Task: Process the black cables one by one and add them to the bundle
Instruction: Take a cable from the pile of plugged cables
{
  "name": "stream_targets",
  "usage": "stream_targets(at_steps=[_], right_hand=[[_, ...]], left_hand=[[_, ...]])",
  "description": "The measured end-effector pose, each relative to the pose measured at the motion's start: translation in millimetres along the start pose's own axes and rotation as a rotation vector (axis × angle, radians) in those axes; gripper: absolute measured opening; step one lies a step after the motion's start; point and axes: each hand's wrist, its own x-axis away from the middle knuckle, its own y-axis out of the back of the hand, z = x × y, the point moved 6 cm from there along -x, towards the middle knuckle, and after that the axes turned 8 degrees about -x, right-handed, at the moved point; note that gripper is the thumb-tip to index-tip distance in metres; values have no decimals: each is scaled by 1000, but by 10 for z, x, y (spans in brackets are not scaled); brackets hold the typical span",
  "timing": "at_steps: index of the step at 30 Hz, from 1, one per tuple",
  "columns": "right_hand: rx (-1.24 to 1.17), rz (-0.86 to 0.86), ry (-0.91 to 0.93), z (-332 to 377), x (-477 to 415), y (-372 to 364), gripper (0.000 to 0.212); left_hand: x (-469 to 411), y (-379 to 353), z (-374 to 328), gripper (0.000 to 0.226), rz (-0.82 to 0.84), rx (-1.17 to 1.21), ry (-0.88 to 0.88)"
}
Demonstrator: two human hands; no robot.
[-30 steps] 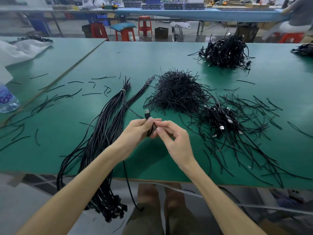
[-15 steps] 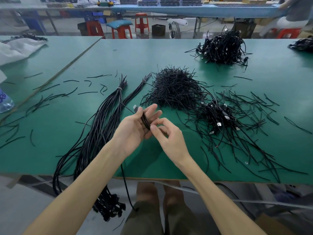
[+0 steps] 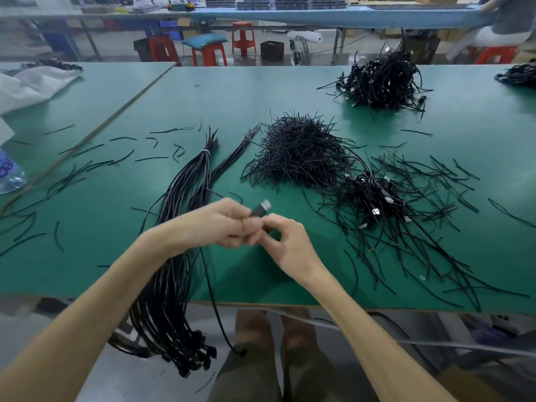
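Cable (image 3: 214, 297): one black lead, in hand above the near desk edge. Its plug (image 3: 261, 208) sticks up and to the right from between the two hands. The lead drops from under the left hand, crosses the desk edge and hangs down to the lap.

Progress (judged):
- Bundle (image 3: 185, 198) lies just left of the hands, tied near its far end with a pale tie and trailing off the desk edge toward the floor. It has many leads in it, so a good share looks done.
- A thinner tied bunch (image 3: 232, 161) lies beside it.
- Pile (image 3: 374, 195) of coiled cables to the right is not yet processed, and the far pile (image 3: 383, 79) looks the same. Much is left.
- The cable in hand is mid-process and not yet added to the bundle.

Left hand (image 3: 223, 224): fingers curled tight round the cable just below the plug, back of hand up.

Right hand (image 3: 282, 242): thumb and forefinger closed in a pinch against the cable right under the plug, touching the left fingertips. The other fingers are loosely curled. Cannot tell whether a tie sits in the pinch; motion blur there.

Around: a heap (image 3: 298, 152) of short black ties beyond the hands, with loose ties scattered over the green desk (image 3: 261, 91). Bottle (image 3: 10, 175) at the left edge.
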Motion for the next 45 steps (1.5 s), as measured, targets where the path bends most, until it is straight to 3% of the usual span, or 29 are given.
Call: stream_targets(at_steps=[4, 8, 13, 18, 22, 24, 26, 29, 34, 40, 45], right_hand=[[121, 56, 0, 1, -8, -65, 22], [37, -19, -28, -1, 10, 19, 30], [24, -76, -53, -22, -2, 51, 16], [-61, -188, -17, -6, -9, 113, 18], [-264, -180, -34, -12, 11, 145, 19], [-285, -140, -44, -12, 11, 112, 19], [-314, -117, -44, -9, 3, 100, 18], [-382, -112, -36, -11, 6, 137, 17], [-398, -88, -29, 0, 12, 128, 18], [-351, -12, -34, -3, 11, 88, 22], [-163, 42, -50, -41, -8, 7, 35]], left_hand=[[-42, -174, 22, 35, 36, -638, 141], [-41, -235, 6, 35, -61, -952, 127], [-19, -207, 95, 26, -188, -1080, 28], [85, -105, 108, 15, -489, -1063, -173], [52, -86, 226, 17, -539, -1071, -114], [17, -115, 316, 47, -525, -1013, -75], [-1, -108, 365, 60, -543, -821, -51], [-55, -153, 393, 47, -518, -427, -68], [-118, -184, 378, 33, -521, 5, -66], [-161, -266, 353, 34, -587, 308, -71], [-176, -204, 331, 41, -553, 834, -177]])
